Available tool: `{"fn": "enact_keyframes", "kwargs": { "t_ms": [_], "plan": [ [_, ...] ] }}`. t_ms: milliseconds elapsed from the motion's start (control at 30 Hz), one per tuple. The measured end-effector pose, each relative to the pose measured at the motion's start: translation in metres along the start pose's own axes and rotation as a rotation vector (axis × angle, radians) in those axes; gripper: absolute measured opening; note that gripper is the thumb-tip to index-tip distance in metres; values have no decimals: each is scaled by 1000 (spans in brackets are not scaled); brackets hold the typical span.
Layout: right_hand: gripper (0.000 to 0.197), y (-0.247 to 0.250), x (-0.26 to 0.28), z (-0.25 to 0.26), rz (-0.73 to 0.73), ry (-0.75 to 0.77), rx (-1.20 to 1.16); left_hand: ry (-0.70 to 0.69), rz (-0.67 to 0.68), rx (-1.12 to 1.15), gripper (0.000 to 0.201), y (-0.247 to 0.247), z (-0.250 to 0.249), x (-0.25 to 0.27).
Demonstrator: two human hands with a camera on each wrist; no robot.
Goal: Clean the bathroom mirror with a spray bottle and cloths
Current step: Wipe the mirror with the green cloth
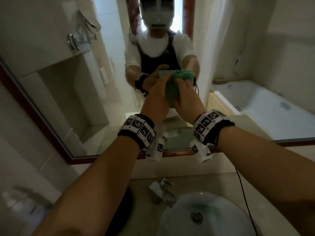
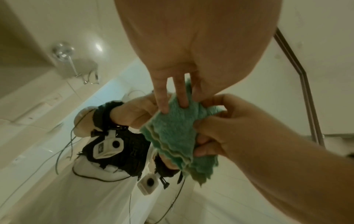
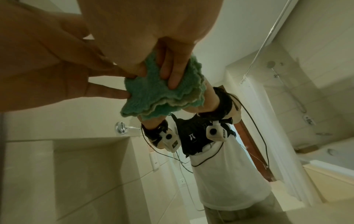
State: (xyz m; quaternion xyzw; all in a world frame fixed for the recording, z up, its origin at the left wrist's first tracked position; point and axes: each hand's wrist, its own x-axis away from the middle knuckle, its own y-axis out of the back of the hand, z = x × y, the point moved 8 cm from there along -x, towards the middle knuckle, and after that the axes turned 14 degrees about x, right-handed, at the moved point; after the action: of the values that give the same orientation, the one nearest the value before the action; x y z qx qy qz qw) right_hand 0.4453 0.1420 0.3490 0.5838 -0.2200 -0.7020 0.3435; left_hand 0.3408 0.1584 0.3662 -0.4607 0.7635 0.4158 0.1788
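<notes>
A folded green cloth (image 1: 171, 93) is held up in front of the bathroom mirror (image 1: 81, 86), close to the glass. My left hand (image 1: 162, 86) holds its left edge, fingers lying on the cloth (image 2: 172, 133). My right hand (image 1: 181, 86) grips the right side, fingers (image 3: 173, 75) curled over the folded layers (image 3: 153, 97). In the left wrist view the right hand (image 2: 214, 119) comes in from the right and clutches the cloth. Both hands and the cloth show again as reflections in the glass. No spray bottle is clearly in view.
Below my arms lie a white sink basin (image 1: 213, 217) and a metal faucet (image 1: 162, 191). The mirror has a dark wooden frame (image 1: 35, 114). A blurred white bottle (image 1: 15, 201) stands at the lower left. A bathtub (image 1: 265, 103) appears reflected on the right.
</notes>
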Motion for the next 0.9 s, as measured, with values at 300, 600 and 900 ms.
{"fn": "enact_keyframes", "kwargs": {
  "t_ms": [300, 600, 900],
  "plan": [
    [69, -42, -31, 107, 71, 124, 228, 161, -488, -440, 51, 152, 44, 47],
    [57, -12, -17, 36, 49, -5, 186, 237, -478, -584, 62, 136, 46, 46],
    [40, 46, 48, -156, -9, -551, 13, 330, -443, -618, 78, 65, 31, 25]
  ]
}}
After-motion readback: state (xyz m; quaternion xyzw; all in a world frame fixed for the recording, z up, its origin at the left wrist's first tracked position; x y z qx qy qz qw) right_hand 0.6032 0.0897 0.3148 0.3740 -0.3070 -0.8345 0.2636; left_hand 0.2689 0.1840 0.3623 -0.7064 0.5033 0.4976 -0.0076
